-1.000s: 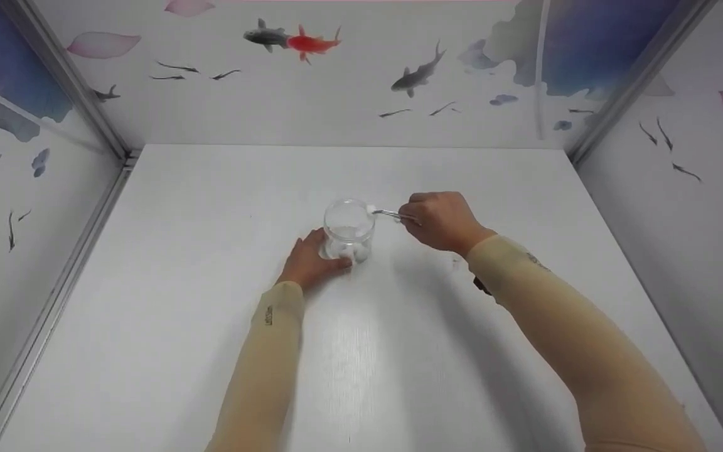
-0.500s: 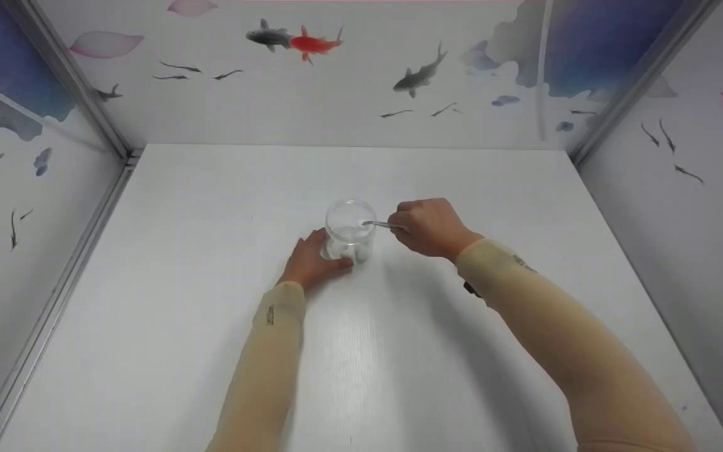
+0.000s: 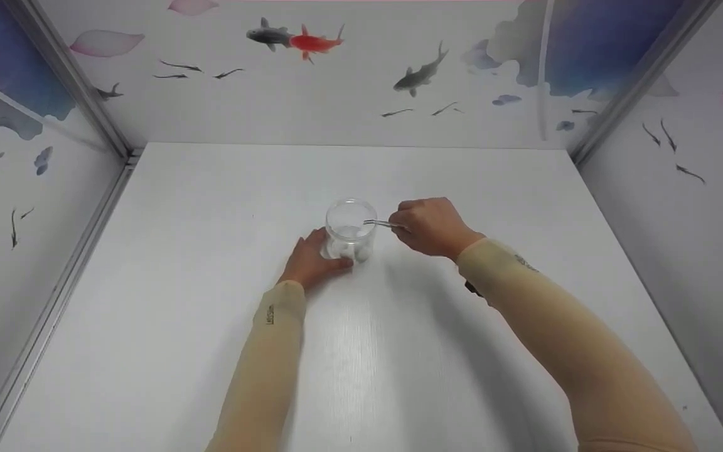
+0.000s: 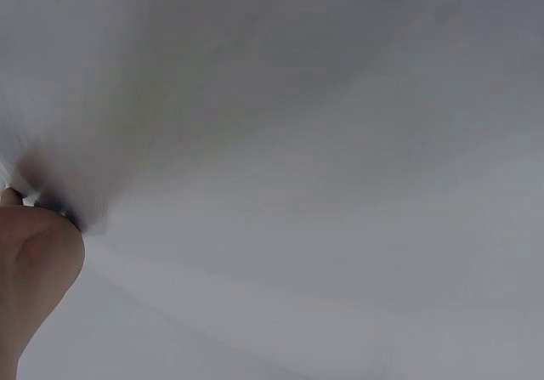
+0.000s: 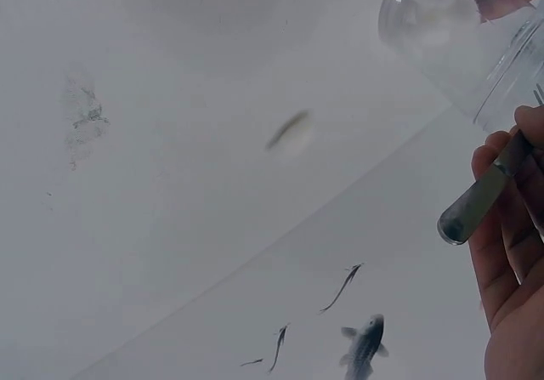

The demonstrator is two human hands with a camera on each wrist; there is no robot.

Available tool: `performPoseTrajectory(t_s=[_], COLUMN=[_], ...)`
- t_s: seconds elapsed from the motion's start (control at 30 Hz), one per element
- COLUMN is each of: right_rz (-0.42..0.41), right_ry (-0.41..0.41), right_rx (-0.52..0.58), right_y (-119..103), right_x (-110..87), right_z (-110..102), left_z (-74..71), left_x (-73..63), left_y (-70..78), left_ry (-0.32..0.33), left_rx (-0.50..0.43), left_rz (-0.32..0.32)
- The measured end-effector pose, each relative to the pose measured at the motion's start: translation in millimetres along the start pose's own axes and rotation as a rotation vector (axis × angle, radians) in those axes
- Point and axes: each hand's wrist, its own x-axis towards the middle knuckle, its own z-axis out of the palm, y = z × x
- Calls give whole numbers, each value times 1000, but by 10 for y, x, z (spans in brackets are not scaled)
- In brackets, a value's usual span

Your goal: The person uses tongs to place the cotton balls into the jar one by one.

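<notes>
A clear round jar (image 3: 350,220) stands upright mid-table in the head view, with several white cotton balls (image 5: 427,10) at its bottom. My left hand (image 3: 312,258) holds the jar low on its left side, thumb across the front and fingers behind. Only a bit of that hand (image 4: 38,265) shows in the left wrist view. To the right, my right hand (image 3: 430,226) pinches metal tweezers (image 3: 379,223). Their two tips are slightly apart and overlap the jar's mouth, with no ball visible between them. The right wrist view shows the tweezers' broad end (image 5: 476,206) sticking out past the fingers.
The white table (image 3: 211,201) is bounded by printed panels with fish at the back (image 3: 349,113) and on both sides. Metal posts (image 3: 637,81) stand at the corners. A faint grey smudge (image 5: 85,121) shows in the right wrist view.
The tweezers moved left from beside the rim to over the jar's mouth. The white ball at their tips a second ago no longer shows there. The left hand stayed on the jar.
</notes>
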Motion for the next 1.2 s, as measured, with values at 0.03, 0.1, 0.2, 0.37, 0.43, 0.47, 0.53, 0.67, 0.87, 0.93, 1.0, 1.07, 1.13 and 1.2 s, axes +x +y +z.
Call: performPoseTrajectory(t_s=[0.03, 0.1, 0.2, 0.37, 0.43, 0.47, 0.53, 0.67, 0.87, 0.93, 1.0, 1.07, 1.13, 1.2], right_rz=[0, 6, 24, 57, 70, 78, 92, 121, 162, 170, 176, 186, 202, 216], right_ry=[2, 9, 16, 14, 18, 19, 27, 23, -3, -12, -23, -35, -52, -67], right_rx=[3, 3, 1, 3, 0, -3, -2, -2, 2, 2, 0, 2, 4, 1], right_y=[4, 23, 62, 167, 225, 253, 309, 397, 502, 522, 537, 547, 553, 565], right_x=[-1, -6, -21, -75, -114, -134, -179, -257, -342, -353, -357, -360, -364, -370], right_z=[-6, -15, -37, -55, -45, -40, -31, -9, 45, 60, 80, 99, 115, 134], left_z=[-1, -3, -10, -17, -13, -11, -8, -10, -6, -6, -4, -2, 4, 10], left_x=[1, 8, 12, 1, 3, 6, 11, 18, 25, 24, 24, 20, 14, 10], left_y=[-1, -2, 1, -3, -9, -11, -12, -23, -23, -18, -14, -10, -6, -2], left_ry=[1, -1, -2, 6, 8, 9, 9, 5, 3, 3, 5, 6, 6, 5], left_rx=[1, 16, 33, 44, 44, 43, 40, 26, 20, 17, 17, 14, 8, 3], left_rz=[-2, 4, 13, 20, 10, 5, -6, -4, 1, -6, -11, -18, -28, -26])
